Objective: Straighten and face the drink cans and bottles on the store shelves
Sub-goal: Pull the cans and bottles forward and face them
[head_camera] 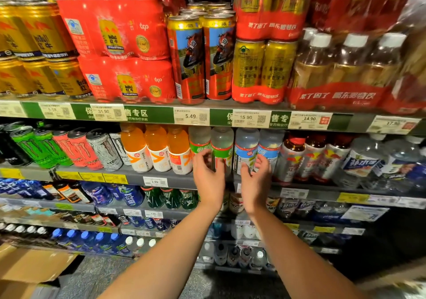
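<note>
Two hands work the second shelf's front edge: left hand grips the green-label bottle, right hand hovers loosely spread beside the blue-label bottle. Monster cans lean; facing looks unfinished.

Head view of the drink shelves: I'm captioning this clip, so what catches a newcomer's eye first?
Two bare forearms reach up the middle: the left hand curls round a green-labelled bottle on the second shelf, the right hand open beside a blue-labelled bottle. Bright red multipacks fill the top shelf's left.

Left hand hides green-label bottle lower half; bottom-shelf bottles blurred.
</note>
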